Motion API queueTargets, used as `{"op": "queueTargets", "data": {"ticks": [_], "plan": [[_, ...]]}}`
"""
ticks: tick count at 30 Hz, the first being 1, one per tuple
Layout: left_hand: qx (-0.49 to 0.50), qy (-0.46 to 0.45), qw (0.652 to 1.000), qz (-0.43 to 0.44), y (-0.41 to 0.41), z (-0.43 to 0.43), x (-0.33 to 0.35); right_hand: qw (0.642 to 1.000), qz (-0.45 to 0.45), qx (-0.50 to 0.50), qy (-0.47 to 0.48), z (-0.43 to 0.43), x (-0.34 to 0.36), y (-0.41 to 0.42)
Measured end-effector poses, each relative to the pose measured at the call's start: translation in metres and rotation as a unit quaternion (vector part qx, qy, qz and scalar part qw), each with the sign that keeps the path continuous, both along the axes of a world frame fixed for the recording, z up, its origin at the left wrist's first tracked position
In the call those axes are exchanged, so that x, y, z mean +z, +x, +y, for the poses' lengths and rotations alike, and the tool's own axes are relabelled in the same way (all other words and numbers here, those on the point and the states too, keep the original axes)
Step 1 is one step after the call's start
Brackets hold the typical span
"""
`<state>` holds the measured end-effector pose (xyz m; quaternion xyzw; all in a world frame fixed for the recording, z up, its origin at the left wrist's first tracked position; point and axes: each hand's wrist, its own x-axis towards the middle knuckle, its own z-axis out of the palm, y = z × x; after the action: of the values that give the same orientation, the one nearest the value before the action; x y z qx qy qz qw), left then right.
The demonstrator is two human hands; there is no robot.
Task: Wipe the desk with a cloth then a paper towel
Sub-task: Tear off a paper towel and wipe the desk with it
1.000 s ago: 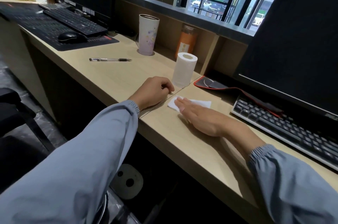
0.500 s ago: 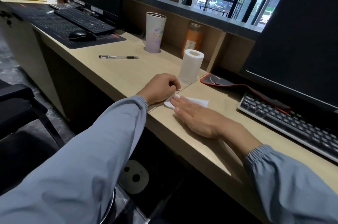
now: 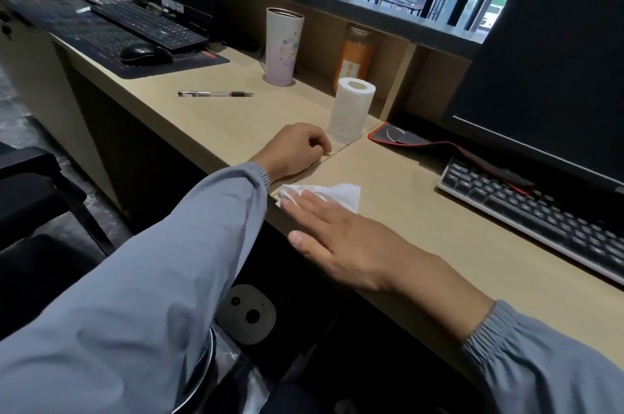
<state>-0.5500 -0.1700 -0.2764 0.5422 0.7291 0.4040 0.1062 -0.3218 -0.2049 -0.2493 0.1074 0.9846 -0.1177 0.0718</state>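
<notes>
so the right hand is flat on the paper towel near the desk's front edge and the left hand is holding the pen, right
Not quite. In the head view the left hand is a loose fist resting on the desk, holding nothing; the pen lies untouched farther back. The rest holds: the right hand presses flat on the paper towel near the desk's front edge.

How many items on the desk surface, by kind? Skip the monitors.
Keyboards: 2
Mouse: 1
Pen: 1
Tumbler: 1
Orange bottle: 1
Paper roll: 1
Paper towel sheet: 1, under the right hand
Desk mats: 2
Total: 10
</notes>
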Motion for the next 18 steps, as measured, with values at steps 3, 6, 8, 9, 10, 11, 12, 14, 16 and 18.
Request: {"op": "queueTargets", "data": {"ticks": [3,6,8,9,10,11,12,14,16,18], "plan": [[-0.018,-0.015,0.997,0.068,0.005,-0.002,0.001,1.0,0.0,-0.02,-0.004,-0.001,-0.001,0.022],[-0.03,-0.017,0.992,0.119,0.008,-0.002,-0.001,0.999,-0.012,-0.033,0.008,-0.001,0.001,0.044],[-0.027,-0.02,0.99,0.134,0.01,-0.003,0.0,0.999,-0.026,-0.04,-0.006,0.002,0.003,0.043],[-0.025,-0.021,0.989,0.142,0.012,-0.004,0.0,0.998,-0.031,-0.047,-0.018,0.007,0.004,0.039],[-0.024,-0.019,0.988,0.151,0.013,-0.004,0.0,0.998,-0.033,-0.055,-0.027,0.014,0.004,0.034],[-0.023,-0.017,0.987,0.159,0.014,-0.005,0.0,0.997,-0.032,-0.067,-0.033,0.023,0.005,0.03],[-0.022,-0.016,0.986,0.164,0.015,-0.005,-0.001,0.996,-0.03,-0.08,-0.036,0.033,0.005,0.026],[-0.022,-0.015,0.985,0.169,0.014,-0.004,-0.003,0.994,-0.022,-0.103,-0.042,0.057,0.004,0.019],[-0.021,-0.012,0.984,0.174,0.013,-0.003,-0.004,0.991,-0.02,-0.122,-0.052,0.08,0.003,0.012],[-0.022,-0.009,0.983,0.179,0.012,-0.001,-0.004,0.988,-0.015,-0.143,-0.063,0.104,0.002,0.001]]}}
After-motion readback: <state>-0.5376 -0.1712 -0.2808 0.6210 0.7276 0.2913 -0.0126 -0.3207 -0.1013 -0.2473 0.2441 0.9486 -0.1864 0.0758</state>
